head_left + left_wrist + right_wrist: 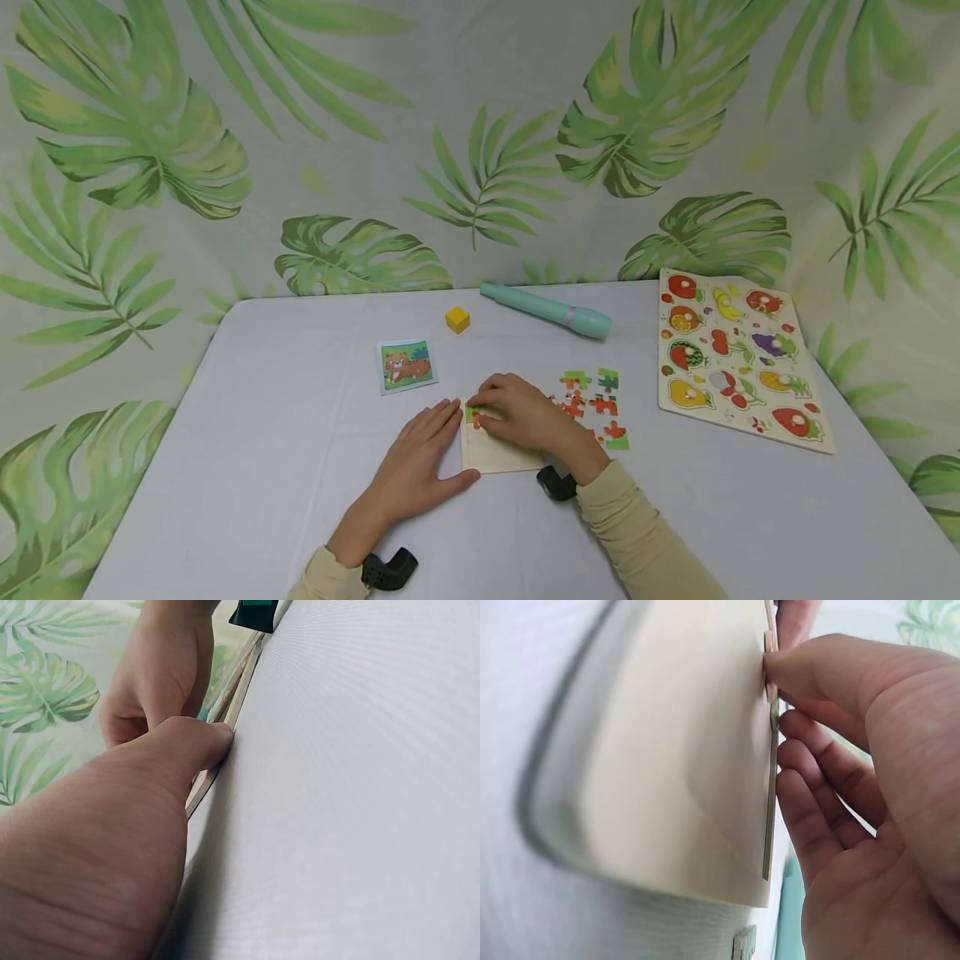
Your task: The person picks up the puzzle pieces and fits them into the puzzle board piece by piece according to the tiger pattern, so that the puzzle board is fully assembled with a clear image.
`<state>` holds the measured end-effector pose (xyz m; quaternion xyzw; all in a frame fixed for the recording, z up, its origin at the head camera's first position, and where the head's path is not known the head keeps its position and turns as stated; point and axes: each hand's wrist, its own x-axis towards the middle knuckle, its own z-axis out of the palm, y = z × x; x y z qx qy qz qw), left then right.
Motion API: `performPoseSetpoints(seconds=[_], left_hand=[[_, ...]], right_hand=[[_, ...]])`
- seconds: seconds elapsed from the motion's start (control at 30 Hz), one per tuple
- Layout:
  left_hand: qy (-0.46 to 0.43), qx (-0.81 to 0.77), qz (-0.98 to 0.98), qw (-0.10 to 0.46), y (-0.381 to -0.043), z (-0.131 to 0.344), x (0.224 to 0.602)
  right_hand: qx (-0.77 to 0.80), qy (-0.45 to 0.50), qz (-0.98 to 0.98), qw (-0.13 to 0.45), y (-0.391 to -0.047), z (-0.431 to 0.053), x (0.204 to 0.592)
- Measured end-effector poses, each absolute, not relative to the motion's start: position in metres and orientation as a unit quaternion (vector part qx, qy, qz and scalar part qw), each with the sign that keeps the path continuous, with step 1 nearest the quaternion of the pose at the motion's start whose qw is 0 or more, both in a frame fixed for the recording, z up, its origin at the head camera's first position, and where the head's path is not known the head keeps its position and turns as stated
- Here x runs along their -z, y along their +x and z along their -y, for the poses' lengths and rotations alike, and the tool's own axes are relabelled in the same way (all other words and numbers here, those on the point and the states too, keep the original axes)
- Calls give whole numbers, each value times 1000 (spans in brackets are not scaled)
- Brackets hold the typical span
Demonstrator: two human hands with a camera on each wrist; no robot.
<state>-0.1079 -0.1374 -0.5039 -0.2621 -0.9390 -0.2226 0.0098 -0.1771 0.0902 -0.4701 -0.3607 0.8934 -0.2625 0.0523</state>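
Observation:
A pale wooden puzzle tray lies on the white table, with green-and-orange jigsaw pieces in its far left corner. My left hand rests beside the tray, fingers straight along its left edge. Its thumb touches the near edge in the left wrist view. Over the tray, my right hand has thumb and index finger on a jigsaw piece at that corner, pinching it; the fingertips partly cover it. Several loose jigsaw pieces lie right of the tray, some hidden behind the right hand.
A picture card with a brown animal lies at the left, near a yellow cube. Behind the tray is a teal tube-shaped object. A fruit puzzle board takes up the table's right side.

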Motion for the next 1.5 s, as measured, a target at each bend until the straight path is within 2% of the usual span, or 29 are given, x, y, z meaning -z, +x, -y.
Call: performPoseSetpoints(seconds=[0.57, 1.27, 1.5], left_hand=[[-259, 223, 940, 5, -107, 137, 502], [-259, 236, 937, 9, -107, 137, 502], [-265, 233, 935, 25, -107, 136, 502]], right_hand=[[285, -335, -895, 77, -172, -95, 449], [294, -352, -889, 20, -161, -104, 424], [288, -358, -888, -17, -157, -110, 418]])
